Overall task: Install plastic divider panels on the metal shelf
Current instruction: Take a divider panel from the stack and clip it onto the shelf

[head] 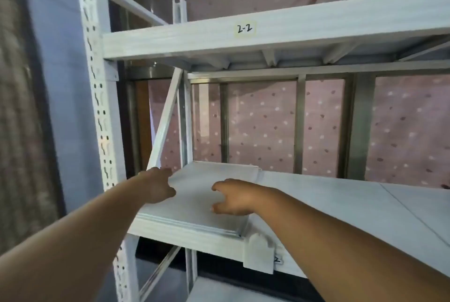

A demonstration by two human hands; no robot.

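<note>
A flat stack of white plastic divider panels (207,187) lies at the left end of the middle level of a white metal shelf (328,206). My left hand (159,186) rests on the stack's left edge, fingers curled against it. My right hand (235,195) hovers over the stack's right part with fingers spread and bent, holding nothing. A white plastic clip (259,254) sits on the shelf's front beam just below my right wrist. A second white bracket (179,11) stands upright on the upper level.
The upper beam (316,26) carries a label reading 2-2. A perforated white upright (97,97) stands at the left, with a diagonal brace (166,116) behind it. Pink dotted fabric (263,126) hangs behind the shelf. More shelf boards extend to the right.
</note>
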